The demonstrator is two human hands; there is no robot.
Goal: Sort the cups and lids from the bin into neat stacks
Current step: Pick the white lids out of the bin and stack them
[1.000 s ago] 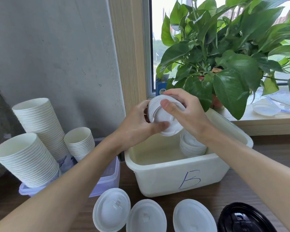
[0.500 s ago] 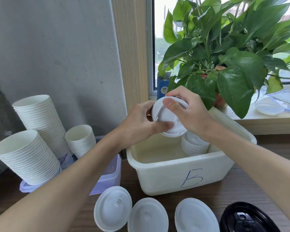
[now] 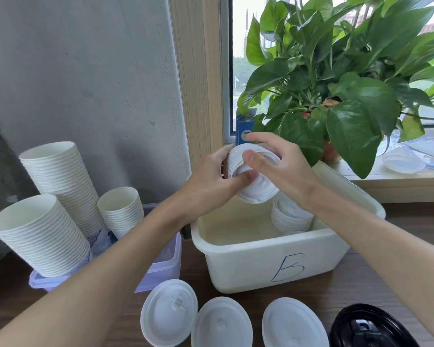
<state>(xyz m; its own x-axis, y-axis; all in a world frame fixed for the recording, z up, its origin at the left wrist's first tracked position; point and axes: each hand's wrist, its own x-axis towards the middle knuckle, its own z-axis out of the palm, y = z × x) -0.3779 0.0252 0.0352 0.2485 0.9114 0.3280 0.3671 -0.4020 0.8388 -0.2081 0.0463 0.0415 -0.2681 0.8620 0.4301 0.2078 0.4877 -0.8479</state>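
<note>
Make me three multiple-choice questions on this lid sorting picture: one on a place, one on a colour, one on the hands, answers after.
1. Where is the unheld lid stack? A) inside the bin B) on the windowsill C) on the cups
2. What colour is the near-right lid? A) white B) black C) green
3. What are the left hand and right hand doing? A) resting flat B) each lifting a cup C) both gripping the held lid stack
1 A: the bin's walls surround it. 2 B: it is black. 3 C: both grip it above the bin.
</note>
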